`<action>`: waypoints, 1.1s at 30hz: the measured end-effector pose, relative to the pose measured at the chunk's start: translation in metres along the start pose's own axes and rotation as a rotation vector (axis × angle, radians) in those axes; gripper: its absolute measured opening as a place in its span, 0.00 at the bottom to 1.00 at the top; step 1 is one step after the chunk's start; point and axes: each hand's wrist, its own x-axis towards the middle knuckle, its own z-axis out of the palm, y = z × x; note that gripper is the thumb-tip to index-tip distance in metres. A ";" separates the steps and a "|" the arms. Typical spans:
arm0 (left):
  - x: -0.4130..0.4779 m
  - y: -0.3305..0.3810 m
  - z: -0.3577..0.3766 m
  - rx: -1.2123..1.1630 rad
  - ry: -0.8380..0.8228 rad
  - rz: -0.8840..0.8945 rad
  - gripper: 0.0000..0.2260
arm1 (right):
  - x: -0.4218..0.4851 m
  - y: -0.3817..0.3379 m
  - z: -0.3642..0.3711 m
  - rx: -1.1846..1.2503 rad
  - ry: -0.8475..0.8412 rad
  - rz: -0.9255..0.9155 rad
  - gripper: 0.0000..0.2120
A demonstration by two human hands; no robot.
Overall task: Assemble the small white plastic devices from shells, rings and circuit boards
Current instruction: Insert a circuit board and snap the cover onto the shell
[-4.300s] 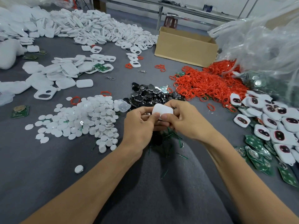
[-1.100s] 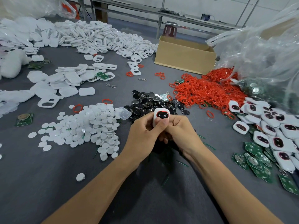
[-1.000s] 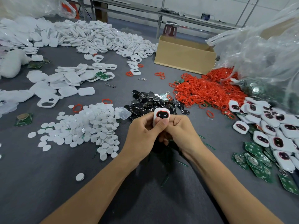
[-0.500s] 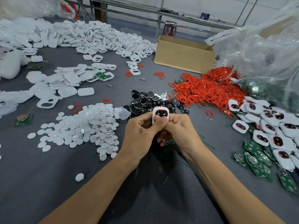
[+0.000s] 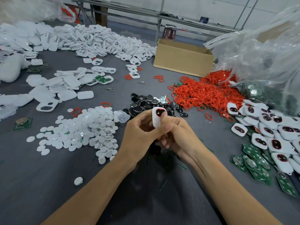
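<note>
Both hands meet above the near middle of the grey counter. Between them is one small white device, held clear of the counter with its face toward the camera and a red-rimmed dark window at its upper end. Left hand: fingers curled, thumb laid across the lower face of the device, pressing. Right hand: fingers curled in behind and beneath the device, gripping it from the back; how many touch it cannot be told. Judged step: squeezing the shell halves shut or checking the fit; the seam itself is not visible. Stock around: black inserts just beyond the hands, red rings further right, white discs to the left, circuit boards and finished devices at the right, loose white shells far left. Risks from here: the thumb pressure sits low on the face, so one edge may snap home while the other sits proud. The ring could be pinched in the seam or ride out of its groove if the halves go together skewed. A board seated crooked inside would block closure, and forcing it might crack a clip. A thumb slip on smooth plastic would drop the device among the loose parts below.
</note>
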 end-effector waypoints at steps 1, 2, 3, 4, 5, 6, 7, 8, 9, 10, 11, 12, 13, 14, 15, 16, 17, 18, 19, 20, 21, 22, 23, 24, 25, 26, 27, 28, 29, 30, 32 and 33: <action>0.000 0.001 0.000 -0.014 -0.035 -0.002 0.19 | 0.001 0.000 0.000 0.039 -0.023 0.028 0.22; 0.000 0.002 -0.001 -0.022 -0.062 -0.009 0.23 | 0.001 0.001 0.001 0.072 -0.044 0.050 0.24; 0.000 0.003 -0.002 -0.022 -0.079 -0.019 0.26 | 0.001 0.002 0.002 0.095 -0.060 0.067 0.26; 0.000 0.004 -0.002 -0.024 -0.093 -0.029 0.28 | 0.002 0.003 0.002 0.117 -0.069 0.076 0.26; 0.000 0.005 -0.003 -0.036 -0.107 -0.039 0.29 | 0.001 0.003 0.003 0.146 -0.074 0.081 0.25; 0.000 0.005 -0.005 -0.052 -0.125 -0.046 0.29 | 0.000 0.004 0.004 0.181 -0.077 0.085 0.24; 0.000 0.006 -0.006 -0.067 -0.144 -0.050 0.30 | -0.001 0.004 0.004 0.214 -0.076 0.089 0.23; 0.001 0.006 -0.006 -0.078 -0.162 -0.048 0.30 | -0.001 0.003 0.004 0.242 -0.071 0.096 0.23; 0.001 0.006 -0.007 -0.088 -0.177 -0.044 0.30 | -0.002 0.003 0.003 0.265 -0.065 0.105 0.23; 0.002 0.006 -0.008 -0.095 -0.190 -0.038 0.29 | -0.002 0.003 0.003 0.284 -0.060 0.114 0.23; 0.002 0.006 -0.009 -0.099 -0.201 -0.032 0.28 | -0.002 0.003 0.002 0.298 -0.062 0.120 0.23; 0.003 0.007 -0.009 -0.095 -0.210 -0.024 0.27 | -0.002 0.003 0.002 0.309 -0.069 0.126 0.23; 0.003 0.007 -0.010 -0.081 -0.215 -0.015 0.27 | -0.002 0.003 0.002 0.314 -0.078 0.130 0.23; 0.004 0.007 -0.011 -0.058 -0.215 0.001 0.26 | -0.002 0.003 0.002 0.310 -0.093 0.131 0.23; 0.005 0.007 -0.010 -0.023 -0.209 0.030 0.26 | -0.002 0.003 0.002 0.300 -0.107 0.124 0.23; 0.005 0.007 -0.010 0.020 -0.194 0.071 0.27 | -0.002 0.003 0.002 0.285 -0.115 0.111 0.23; 0.006 0.007 -0.009 0.061 -0.172 0.118 0.27 | -0.002 0.003 0.001 0.250 -0.111 0.088 0.24; 0.006 0.006 -0.009 0.094 -0.143 0.157 0.28 | -0.001 0.002 -0.001 0.181 -0.091 0.054 0.24; 0.007 0.006 -0.009 0.131 -0.108 0.185 0.27 | -0.001 0.002 -0.003 0.083 -0.061 0.012 0.26; 0.007 0.005 -0.010 0.202 -0.069 0.209 0.27 | 0.000 0.001 -0.005 -0.024 -0.036 -0.037 0.27; 0.008 0.005 -0.012 0.309 -0.028 0.237 0.27 | 0.001 0.001 -0.006 -0.108 -0.033 -0.081 0.27; 0.008 0.005 -0.015 0.436 0.003 0.275 0.26 | 0.001 0.000 -0.009 -0.157 -0.029 -0.123 0.23; 0.008 0.005 -0.017 0.545 0.016 0.320 0.26 | 0.001 0.000 -0.010 -0.174 -0.021 -0.160 0.17; 0.008 0.004 -0.017 0.631 0.012 0.365 0.27 | 0.000 -0.001 -0.012 -0.177 -0.015 -0.186 0.12; 0.008 0.003 -0.017 0.690 -0.009 0.398 0.29 | 0.000 -0.002 -0.013 -0.179 -0.017 -0.199 0.10; 0.008 0.002 -0.016 0.727 -0.040 0.408 0.31 | -0.001 -0.003 -0.014 -0.184 -0.028 -0.200 0.10; 0.008 0.002 -0.015 0.752 -0.071 0.395 0.34 | -0.001 -0.004 -0.016 -0.192 -0.026 -0.195 0.12; 0.008 0.001 -0.015 0.768 -0.092 0.366 0.38 | -0.002 -0.007 -0.019 -0.212 0.011 -0.196 0.14; 0.008 0.000 -0.015 0.771 -0.098 0.332 0.42 | -0.003 -0.010 -0.024 -0.252 0.099 -0.216 0.15; 0.008 0.001 -0.015 0.766 -0.085 0.300 0.45 | -0.004 -0.014 -0.032 -0.312 0.231 -0.254 0.15; 0.007 0.002 -0.016 0.731 -0.025 0.278 0.44 | -0.007 -0.020 -0.050 -0.448 0.544 -0.350 0.16; 0.007 0.002 -0.015 0.706 0.013 0.286 0.41 | -0.010 -0.023 -0.060 -0.521 0.662 -0.410 0.16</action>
